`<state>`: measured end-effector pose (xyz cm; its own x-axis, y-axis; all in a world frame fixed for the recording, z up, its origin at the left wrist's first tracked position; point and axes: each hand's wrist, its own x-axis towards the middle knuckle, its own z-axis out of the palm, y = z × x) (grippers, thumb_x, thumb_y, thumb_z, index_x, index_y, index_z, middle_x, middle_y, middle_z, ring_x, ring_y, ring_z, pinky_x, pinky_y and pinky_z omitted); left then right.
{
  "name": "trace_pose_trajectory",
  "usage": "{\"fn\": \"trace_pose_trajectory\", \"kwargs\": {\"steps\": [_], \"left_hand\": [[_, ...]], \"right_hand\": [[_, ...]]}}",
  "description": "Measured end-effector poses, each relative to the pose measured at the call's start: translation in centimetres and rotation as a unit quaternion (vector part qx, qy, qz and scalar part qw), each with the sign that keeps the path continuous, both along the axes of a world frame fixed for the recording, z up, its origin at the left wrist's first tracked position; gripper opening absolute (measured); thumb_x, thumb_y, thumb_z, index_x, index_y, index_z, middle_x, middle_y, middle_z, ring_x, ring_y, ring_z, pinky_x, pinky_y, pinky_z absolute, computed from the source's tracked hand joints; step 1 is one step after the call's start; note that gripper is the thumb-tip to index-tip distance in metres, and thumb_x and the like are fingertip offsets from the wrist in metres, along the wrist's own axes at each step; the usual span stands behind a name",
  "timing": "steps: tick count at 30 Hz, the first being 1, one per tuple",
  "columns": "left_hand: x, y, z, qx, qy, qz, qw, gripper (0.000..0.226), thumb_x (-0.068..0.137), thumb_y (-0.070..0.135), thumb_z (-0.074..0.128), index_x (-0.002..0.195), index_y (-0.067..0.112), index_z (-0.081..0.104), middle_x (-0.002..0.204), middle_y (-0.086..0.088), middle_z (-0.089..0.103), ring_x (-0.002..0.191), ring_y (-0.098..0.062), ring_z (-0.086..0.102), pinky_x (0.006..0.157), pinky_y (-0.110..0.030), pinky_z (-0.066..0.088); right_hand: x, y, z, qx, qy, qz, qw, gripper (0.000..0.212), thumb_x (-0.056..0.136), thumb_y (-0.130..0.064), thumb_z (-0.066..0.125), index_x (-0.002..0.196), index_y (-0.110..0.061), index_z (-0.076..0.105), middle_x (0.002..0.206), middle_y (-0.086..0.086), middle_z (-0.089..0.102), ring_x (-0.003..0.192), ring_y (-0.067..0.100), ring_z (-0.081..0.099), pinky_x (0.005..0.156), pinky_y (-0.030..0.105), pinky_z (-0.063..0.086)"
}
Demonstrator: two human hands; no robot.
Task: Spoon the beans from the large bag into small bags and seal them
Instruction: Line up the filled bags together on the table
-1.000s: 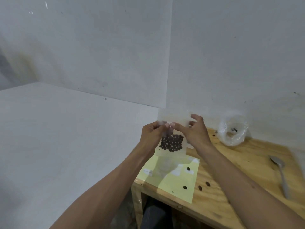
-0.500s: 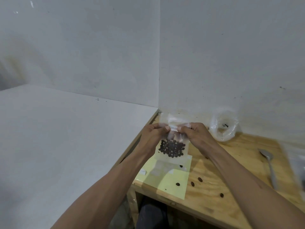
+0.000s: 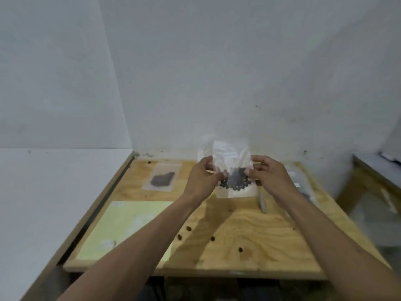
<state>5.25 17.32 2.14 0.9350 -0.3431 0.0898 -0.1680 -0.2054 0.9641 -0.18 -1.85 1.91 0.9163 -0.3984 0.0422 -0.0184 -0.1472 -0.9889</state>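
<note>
Above counter (image 3: 249,253), far middle: left hand (image 3: 202,178) and right hand (image 3: 268,175) pinch small bag (image 3: 233,170) at sides, beans (image 3: 235,183) inside. Press top strip flat, slide along, keep bag upright. Filled bag (image 3: 161,178) lies far left.

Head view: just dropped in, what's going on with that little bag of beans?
A person holds a small clear bag of dark beans up over the wooden table, left hand and right hand pinching its two sides near the top, apparently sealing it. Another filled bag lies flat at the table's back left. A few loose beans sit scattered beside a yellow sheet.
</note>
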Motion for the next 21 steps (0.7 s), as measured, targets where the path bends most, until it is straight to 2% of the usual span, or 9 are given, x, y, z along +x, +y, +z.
{"fn": "trace_pose_trajectory", "kwargs": {"steps": [4,6,8,10,12,14,16,18,21], "left_hand": [[-2.8,-6.3,-0.5,0.076,-0.025,-0.091,0.993,0.036,0.085,0.01,0.079,0.096,0.035,0.055,0.091,0.007,0.06,0.086,-0.021,0.067,0.081,-0.039,0.058],[-4.0,-9.4,-1.3,0.099,-0.043,-0.118,0.987,0.032,0.079,0.008,0.082,0.099,0.022,0.063,0.085,0.007,0.063,0.075,-0.009,0.068,0.07,-0.027,0.058],[-5.1,-11.5,-2.0,0.118,-0.052,-0.137,0.982,0.029,0.077,0.005,0.082,0.095,0.017,0.063,0.074,0.012,0.059,0.059,0.006,0.059,0.05,-0.009,0.044],[-6.2,-13.4,-2.7,0.14,-0.035,-0.153,0.978,0.026,0.077,0.003,0.081,0.083,0.016,0.06,0.068,0.011,0.055,0.061,-0.004,0.058,0.046,-0.01,0.04],[-6.9,-15.0,-3.6,0.17,0.004,-0.157,0.973,0.031,0.075,0.011,0.084,0.07,0.019,0.054,0.068,0.003,0.058,0.066,-0.014,0.058,0.051,-0.017,0.044],[-7.4,-16.0,-4.0,0.195,0.024,-0.148,0.969,0.034,0.064,0.025,0.087,0.068,0.024,0.053,0.083,-0.009,0.07,0.084,-0.024,0.065,0.071,-0.035,0.057],[-7.2,-16.7,-4.3,0.194,0.042,-0.144,0.97,0.03,0.055,0.028,0.085,0.075,0.019,0.065,0.097,-0.013,0.074,0.097,-0.029,0.069,0.084,-0.046,0.059],[-7.0,-17.0,-4.3,0.19,0.06,-0.143,0.97,0.026,0.061,0.016,0.088,0.08,0.009,0.07,0.094,-0.012,0.075,0.091,-0.027,0.072,0.081,-0.046,0.061],[-6.9,-17.1,-3.9,0.187,0.06,-0.131,0.972,0.027,0.066,0.006,0.087,0.076,0.014,0.063,0.099,-0.014,0.075,0.093,-0.028,0.072,0.083,-0.046,0.061]], "right_hand": [[-4.2,-5.5,-1.0,-0.068,0.018,-0.09,0.993,0.028,0.089,-0.006,0.072,0.11,-0.023,0.065,0.112,0.009,0.072,0.1,0.025,0.069,0.082,0.035,0.055],[-6.3,-7.7,-1.7,-0.114,0.048,-0.132,0.984,0.025,0.088,-0.017,0.073,0.111,-0.021,0.067,0.112,0.004,0.071,0.103,0.022,0.067,0.087,0.037,0.056],[-7.7,-9.0,-2.6,-0.167,0.092,-0.147,0.971,0.047,0.08,-0.037,0.073,0.122,-0.016,0.068,0.12,0.003,0.07,0.107,0.022,0.067,0.091,0.041,0.057],[-9.0,-10.1,-3.6,-0.214,0.131,-0.159,0.955,0.057,0.083,-0.039,0.072,0.133,-0.014,0.064,0.125,0.007,0.07,0.107,0.025,0.067,0.085,0.036,0.056],[-9.9,-10.7,-4.8,-0.247,0.163,-0.175,0.939,0.05,0.09,-0.03,0.07,0.133,-0.005,0.063,0.124,0.014,0.069,0.105,0.031,0.066,0.076,0.031,0.049],[-10.3,-11.1,-6.0,-0.267,0.17,-0.181,0.931,0.044,0.091,-0.027,0.068,0.119,0.007,0.066,0.115,0.024,0.069,0.101,0.038,0.065,0.076,0.039,0.051],[-10.3,-11.3,-6.8,-0.288,0.164,-0.187,0.925,0.043,0.089,-0.028,0.066,0.105,0.012,0.066,0.104,0.03,0.069,0.094,0.042,0.064,0.078,0.044,0.052],[-10.0,-11.6,-7.2,-0.29,0.167,-0.193,0.923,0.039,0.088,-0.031,0.065,0.093,0.008,0.065,0.09,0.025,0.068,0.084,0.041,0.062,0.071,0.042,0.051],[-9.8,-11.5,-7.0,-0.298,0.166,-0.199,0.919,0.035,0.087,-0.032,0.065,0.068,-0.009,0.047,0.065,0.006,0.05,0.066,0.032,0.05,0.057,0.038,0.034]]}}
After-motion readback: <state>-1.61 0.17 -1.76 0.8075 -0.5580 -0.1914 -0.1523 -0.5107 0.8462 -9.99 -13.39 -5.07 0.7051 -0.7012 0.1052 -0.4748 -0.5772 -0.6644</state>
